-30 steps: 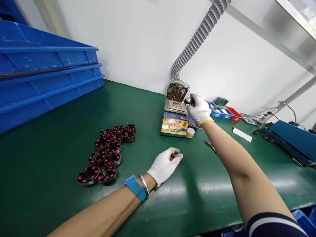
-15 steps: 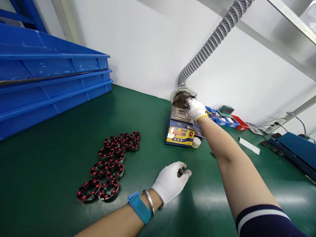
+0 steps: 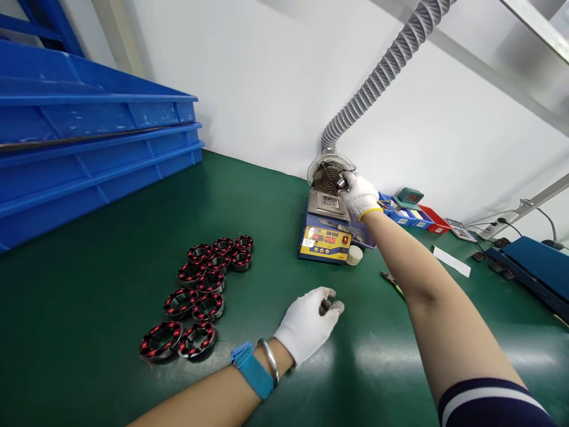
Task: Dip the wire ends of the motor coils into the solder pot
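In the head view, my right hand (image 3: 359, 194), in a white knit glove with a yellow cuff edge, is closed on a small shiny metal piece (image 3: 341, 182). It is beside a round fan grille (image 3: 328, 179), above the back of a yellow-and-blue solder pot (image 3: 326, 244) with red digits; the piece's full shape is hidden. My left hand (image 3: 309, 326), also gloved, rests on the green table in front of the pot. Its fingers are loosely curled, thumb and forefinger apart, fingertips stained grey. To its left are several black-and-red motor stators (image 3: 207, 307) in two uneven rows.
Blue crates (image 3: 98, 154) are stacked at the left. A grey ribbed duct (image 3: 377, 80) rises from the grille. Right of the pot are a white round tub (image 3: 354, 255), pliers (image 3: 393, 282), blue bins (image 3: 402, 218), a red bin (image 3: 433, 220) and a paper strip (image 3: 451, 261).
My right hand has drawn slightly right, away from the grille, and the metal piece shows more clearly. The pliers are more exposed beside my forearm. My left hand has barely moved.
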The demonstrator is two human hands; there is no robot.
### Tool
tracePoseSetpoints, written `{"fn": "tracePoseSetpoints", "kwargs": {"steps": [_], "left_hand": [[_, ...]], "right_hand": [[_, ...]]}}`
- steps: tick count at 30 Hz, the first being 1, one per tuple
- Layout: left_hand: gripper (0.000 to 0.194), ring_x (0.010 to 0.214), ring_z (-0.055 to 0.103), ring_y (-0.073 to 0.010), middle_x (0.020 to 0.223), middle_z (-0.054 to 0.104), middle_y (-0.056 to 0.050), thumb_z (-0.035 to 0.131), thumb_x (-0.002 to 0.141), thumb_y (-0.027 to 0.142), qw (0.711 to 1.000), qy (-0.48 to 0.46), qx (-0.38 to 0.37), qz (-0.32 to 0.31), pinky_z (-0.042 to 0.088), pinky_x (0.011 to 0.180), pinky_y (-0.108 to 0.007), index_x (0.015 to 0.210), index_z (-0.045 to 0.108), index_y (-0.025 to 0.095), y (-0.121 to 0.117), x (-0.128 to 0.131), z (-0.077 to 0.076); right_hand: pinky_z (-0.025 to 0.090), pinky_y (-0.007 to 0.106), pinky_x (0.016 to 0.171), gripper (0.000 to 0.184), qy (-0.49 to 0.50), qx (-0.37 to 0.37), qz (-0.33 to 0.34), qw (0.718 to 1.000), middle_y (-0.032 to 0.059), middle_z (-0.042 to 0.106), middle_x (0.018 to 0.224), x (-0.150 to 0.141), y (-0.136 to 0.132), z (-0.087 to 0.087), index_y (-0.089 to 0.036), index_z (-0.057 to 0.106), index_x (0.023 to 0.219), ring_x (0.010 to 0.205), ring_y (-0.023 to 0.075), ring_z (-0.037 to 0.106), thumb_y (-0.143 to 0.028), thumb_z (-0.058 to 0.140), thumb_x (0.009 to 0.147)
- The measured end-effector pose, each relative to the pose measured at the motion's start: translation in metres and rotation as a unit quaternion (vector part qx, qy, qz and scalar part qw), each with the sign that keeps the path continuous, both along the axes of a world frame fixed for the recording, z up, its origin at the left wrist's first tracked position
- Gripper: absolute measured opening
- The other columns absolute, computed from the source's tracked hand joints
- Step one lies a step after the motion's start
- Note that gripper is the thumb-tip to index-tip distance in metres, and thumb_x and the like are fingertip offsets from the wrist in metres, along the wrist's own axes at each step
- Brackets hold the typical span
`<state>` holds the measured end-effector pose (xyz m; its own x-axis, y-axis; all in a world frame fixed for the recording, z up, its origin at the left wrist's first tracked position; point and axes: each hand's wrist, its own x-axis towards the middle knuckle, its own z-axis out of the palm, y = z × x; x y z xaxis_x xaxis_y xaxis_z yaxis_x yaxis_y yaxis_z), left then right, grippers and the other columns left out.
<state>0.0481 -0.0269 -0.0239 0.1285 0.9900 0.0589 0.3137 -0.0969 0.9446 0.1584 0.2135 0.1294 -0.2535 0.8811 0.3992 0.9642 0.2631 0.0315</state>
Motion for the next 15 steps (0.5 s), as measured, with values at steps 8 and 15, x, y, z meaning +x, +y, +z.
{"fn": "tracePoseSetpoints", "kwargs": {"steps": [8,15], "left_hand": [[0.058,0.086,0.065,-0.0151,0.120,0.062,-0.009,0.055,0.085,0.039,0.984,-0.148,0.028,0.093,0.053,0.080,-0.027,0.137,0.042,0.017,0.008,-0.001,-0.004],[0.053,0.125,0.050,-0.0212,0.137,0.052,-0.010,0.049,0.089,0.033,0.971,-0.178,0.100,0.125,0.040,0.107,-0.031,0.139,0.042,0.016,0.010,-0.007,-0.006]], "right_hand": [[0.052,0.039,0.089,0.058,0.377,-0.130,0.108,0.911,0.0052,0.069,0.104,0.007,-0.088,-0.037,-0.017,0.058,0.123,0.094,0.0222,0.066,-0.036,0.069,0.070],[0.054,0.040,0.086,0.057,0.430,-0.221,0.138,0.864,0.0007,0.070,0.098,0.004,-0.184,-0.095,-0.027,0.058,0.124,0.089,0.0219,0.068,-0.038,0.072,0.070]]}}
